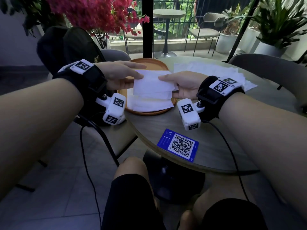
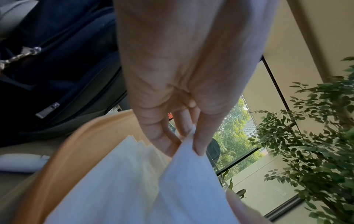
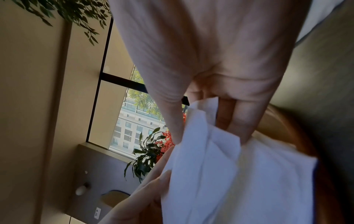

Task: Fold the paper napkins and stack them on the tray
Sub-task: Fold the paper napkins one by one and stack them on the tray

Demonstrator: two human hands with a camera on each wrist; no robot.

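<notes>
We hold 1 folded paper napkin [image 1: 152,84] between 2 hands above the round orange tray [image 1: 147,63], which rests on the far left part of a round grey table [image 1: 224,130]. The left hand [image 1: 119,75] pinches the napkin's left edge between thumb and fingertips [image 2: 199,145]; the right hand [image 1: 182,86] pinches the opposite edge in the same way, so neither hand is free. Beneath the held napkin, a stack of folded napkins [image 1: 149,103] already lies on the near half of the tray, its edges slightly staggered. A loose pile of unfolded napkins [image 1: 216,72] waits on the table to the right, behind the right wrist. A blue QR-code card [image 1: 178,146] lies near the table's front edge. We judge the paper to be very light, soft and limp: it sags between the 2 grips, creases readily, and could tear or slide apart if pulled hard. It is best taken by opposite edges or corners with a gentle pinch, then lowered flat so the layers do not spring open. The stack may shift if brushed, so the placement calls for a square, light touch.
</notes>
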